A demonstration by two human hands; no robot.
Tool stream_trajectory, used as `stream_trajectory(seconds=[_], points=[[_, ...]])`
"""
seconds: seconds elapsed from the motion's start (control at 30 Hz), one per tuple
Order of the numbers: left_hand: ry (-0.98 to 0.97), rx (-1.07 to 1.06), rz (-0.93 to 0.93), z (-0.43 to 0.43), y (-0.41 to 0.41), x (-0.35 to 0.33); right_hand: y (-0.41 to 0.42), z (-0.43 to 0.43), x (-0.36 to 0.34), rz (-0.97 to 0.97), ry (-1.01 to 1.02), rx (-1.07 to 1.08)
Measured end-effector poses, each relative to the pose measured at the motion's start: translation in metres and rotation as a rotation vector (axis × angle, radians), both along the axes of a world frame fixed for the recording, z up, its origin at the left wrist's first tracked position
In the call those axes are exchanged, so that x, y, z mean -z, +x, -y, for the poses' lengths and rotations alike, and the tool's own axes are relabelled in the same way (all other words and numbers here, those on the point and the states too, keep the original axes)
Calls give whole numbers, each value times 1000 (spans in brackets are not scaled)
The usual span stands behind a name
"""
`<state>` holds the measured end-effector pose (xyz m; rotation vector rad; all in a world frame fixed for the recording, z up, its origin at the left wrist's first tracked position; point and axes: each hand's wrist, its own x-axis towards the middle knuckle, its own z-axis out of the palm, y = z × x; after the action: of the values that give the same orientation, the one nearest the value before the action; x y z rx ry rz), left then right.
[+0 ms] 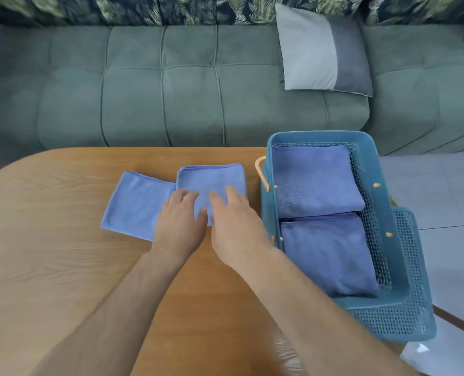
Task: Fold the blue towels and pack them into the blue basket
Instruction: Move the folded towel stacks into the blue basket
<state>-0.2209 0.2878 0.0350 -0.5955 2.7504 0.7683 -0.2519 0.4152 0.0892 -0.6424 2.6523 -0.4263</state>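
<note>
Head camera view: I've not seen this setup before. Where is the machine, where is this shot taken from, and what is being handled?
There is no machine. A person works with bare hands, and the single picture comes from a camera worn on the head, looking forward and down. The left hand and right hand rest with fairly straight fingers on a partly folded blue towel on the wooden table; neither grips it. To its right stands the blue basket, holding a far folded towel and a near folded towel. Behind the table is a green sofa with a cushion.
</note>
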Motion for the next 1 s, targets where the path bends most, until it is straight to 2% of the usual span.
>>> stream_trajectory(seconds=[0.07,0.17,0.3,0.37,0.53,0.67,0.77,0.83,1.0], points=[[52,-54,114,11,-5,23,-14,18,30,132,143,43],[186,-133,220,16,-7,50,-29,28,71,257,241,197],[273,-242,222,16,-6,60,-36,27,102,307,217,380],[303,-281,202,15,-8,59,-36,27,104,269,190,420],[266,-317,133,18,-12,53,-38,26,92,139,182,428],[322,-384,131,20,-8,48,-38,27,79,291,30,448],[475,-470,155,23,-3,35,-34,25,64,313,-71,395],[547,-507,99,26,4,19,-28,24,49,246,-93,335],[515,-407,-146,27,15,-45,-14,15,1,82,-205,231]])
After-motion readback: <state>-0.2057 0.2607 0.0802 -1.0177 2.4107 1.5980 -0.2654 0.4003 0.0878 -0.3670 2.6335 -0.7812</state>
